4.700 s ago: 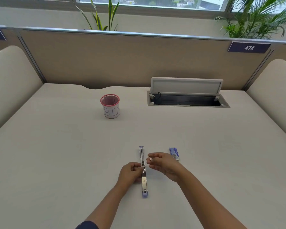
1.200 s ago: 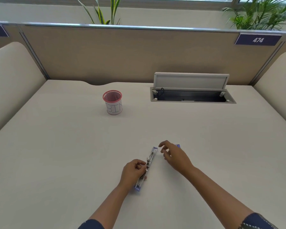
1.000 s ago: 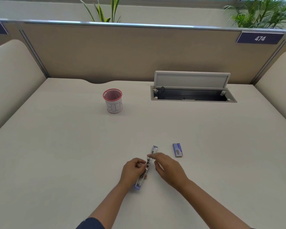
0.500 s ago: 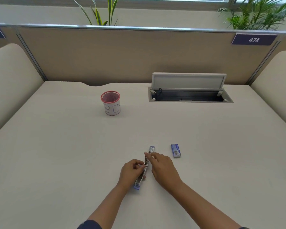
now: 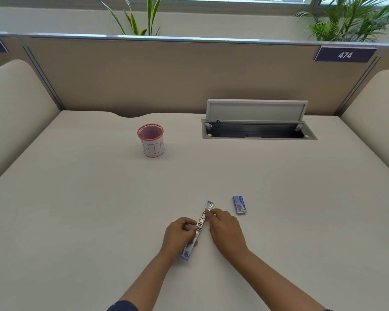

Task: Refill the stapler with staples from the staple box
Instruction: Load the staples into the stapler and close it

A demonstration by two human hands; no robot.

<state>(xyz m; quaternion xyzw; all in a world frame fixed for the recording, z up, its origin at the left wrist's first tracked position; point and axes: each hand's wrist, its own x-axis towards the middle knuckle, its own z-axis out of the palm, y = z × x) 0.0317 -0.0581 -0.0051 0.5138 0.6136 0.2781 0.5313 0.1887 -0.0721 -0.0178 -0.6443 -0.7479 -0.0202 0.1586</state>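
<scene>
The stapler [image 5: 202, 221], silver with blue ends, lies swung open flat on the table, pointing away and slightly right. My left hand [image 5: 180, 231] grips its middle from the left side. My right hand [image 5: 226, 230] comes in from the right, its fingertips pinched on a small pale staple strip [image 5: 207, 212] held against the far half of the open channel. The small blue staple box [image 5: 239, 204] lies on the table just right of the stapler's far end, apart from both hands.
A pink-rimmed mesh cup labelled BIN [image 5: 152, 141] stands at the back left of the table [image 5: 76, 209]. An open cable hatch [image 5: 256, 129] with a raised lid sits at the back right. Partition walls enclose the desk on three sides.
My right hand reached toward the staple box, then came back left to the stapler; its fingertips now rest on the open channel. My left hand kept its hold on the stapler.
</scene>
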